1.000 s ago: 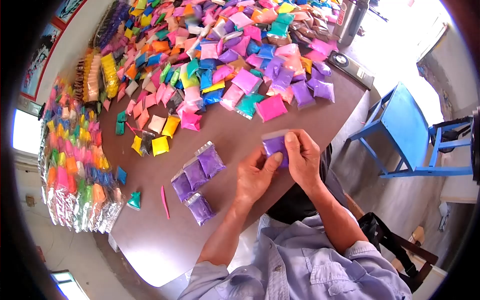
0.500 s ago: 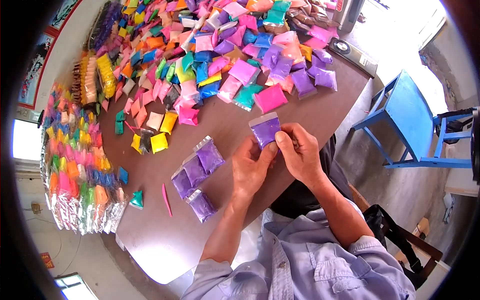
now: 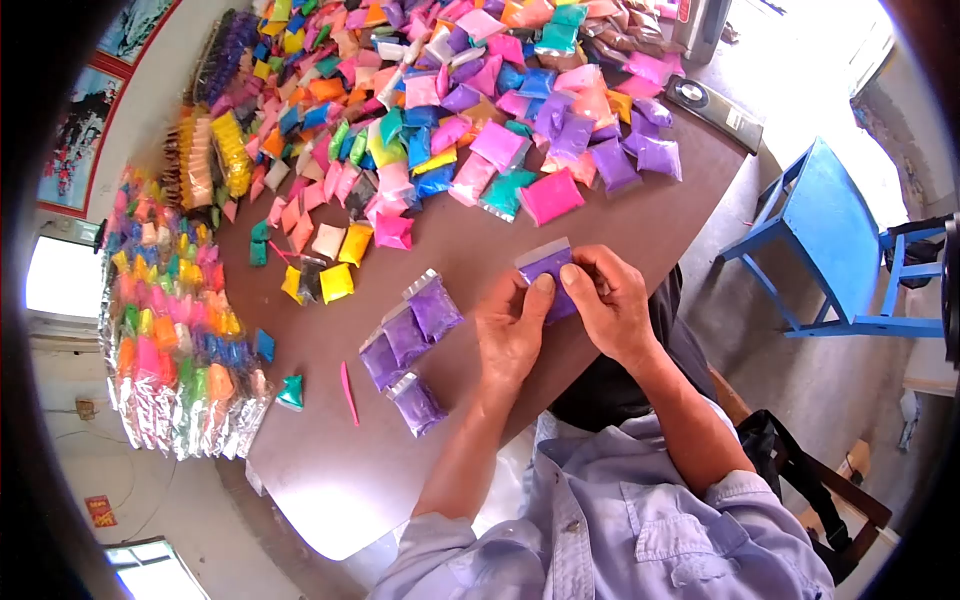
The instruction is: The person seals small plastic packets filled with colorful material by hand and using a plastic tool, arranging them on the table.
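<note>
Packet [image 3: 546, 261], purple — between left grip [image 3: 510, 330] and right grip [image 3: 616, 312], both pinching it — top edge uncovered.

My fingers [image 3: 572, 278] are holding a purple packet [image 3: 545, 262]; four more packets [image 3: 405, 335] are showing purple too. The bench [image 3: 485, 240] is looking brown, the slim strip [image 3: 349, 393] bright pink. The heap [image 3: 445, 95] is mingling pink, orange, blue and yellow. I'm wearing plain lavender-grey cloth [image 3: 600, 540].

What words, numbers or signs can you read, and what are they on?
I can't read any.
Red sign: marks too small.
Pale label on the flat device: too blurred.
Red label on the grey container: too small.
Red-framed pictures: no readable words.
Held purple packet: no writing shows.
</note>
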`<control>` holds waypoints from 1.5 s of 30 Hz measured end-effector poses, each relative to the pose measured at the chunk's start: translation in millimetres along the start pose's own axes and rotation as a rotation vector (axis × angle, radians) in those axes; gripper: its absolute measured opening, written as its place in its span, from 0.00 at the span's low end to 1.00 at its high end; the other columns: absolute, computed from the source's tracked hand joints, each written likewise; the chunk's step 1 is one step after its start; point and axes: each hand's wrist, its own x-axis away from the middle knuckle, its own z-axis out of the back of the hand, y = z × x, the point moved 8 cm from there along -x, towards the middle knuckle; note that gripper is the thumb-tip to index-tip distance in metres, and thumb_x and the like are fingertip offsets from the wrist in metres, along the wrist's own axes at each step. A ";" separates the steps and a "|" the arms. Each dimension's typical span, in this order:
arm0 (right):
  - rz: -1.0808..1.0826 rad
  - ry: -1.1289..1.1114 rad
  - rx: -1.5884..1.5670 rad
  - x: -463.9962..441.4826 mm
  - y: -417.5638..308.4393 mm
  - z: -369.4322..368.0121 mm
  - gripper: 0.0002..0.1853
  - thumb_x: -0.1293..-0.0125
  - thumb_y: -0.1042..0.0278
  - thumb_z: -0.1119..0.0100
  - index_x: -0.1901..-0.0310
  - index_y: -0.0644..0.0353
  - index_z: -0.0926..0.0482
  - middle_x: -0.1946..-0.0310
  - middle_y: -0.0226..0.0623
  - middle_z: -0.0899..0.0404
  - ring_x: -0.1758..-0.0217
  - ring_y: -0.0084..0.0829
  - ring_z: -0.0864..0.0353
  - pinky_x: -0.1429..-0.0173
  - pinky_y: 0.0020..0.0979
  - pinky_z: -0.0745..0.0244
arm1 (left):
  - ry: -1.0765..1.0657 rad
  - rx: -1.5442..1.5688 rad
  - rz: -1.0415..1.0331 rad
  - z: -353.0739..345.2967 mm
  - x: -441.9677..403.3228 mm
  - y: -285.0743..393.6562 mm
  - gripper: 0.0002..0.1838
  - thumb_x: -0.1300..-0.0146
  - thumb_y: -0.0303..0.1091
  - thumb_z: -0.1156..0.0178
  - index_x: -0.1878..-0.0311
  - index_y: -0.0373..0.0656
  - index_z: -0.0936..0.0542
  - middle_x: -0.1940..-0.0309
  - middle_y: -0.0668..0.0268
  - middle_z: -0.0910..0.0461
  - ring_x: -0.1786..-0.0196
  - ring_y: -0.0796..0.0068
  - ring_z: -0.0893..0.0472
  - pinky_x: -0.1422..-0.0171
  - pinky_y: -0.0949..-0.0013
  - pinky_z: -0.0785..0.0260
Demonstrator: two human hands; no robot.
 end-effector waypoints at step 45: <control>0.533 -0.230 0.719 48.9 -41.3 -14.3 0.19 0.42 0.70 0.31 0.47 0.58 0.17 0.43 0.35 0.23 0.37 0.40 0.24 0.34 0.45 0.32 | 0.548 -1.485 0.001 268.7 118.6 87.8 0.08 0.32 0.34 0.35 0.57 0.39 0.16 0.63 0.58 0.16 0.60 0.59 0.16 0.53 0.56 0.25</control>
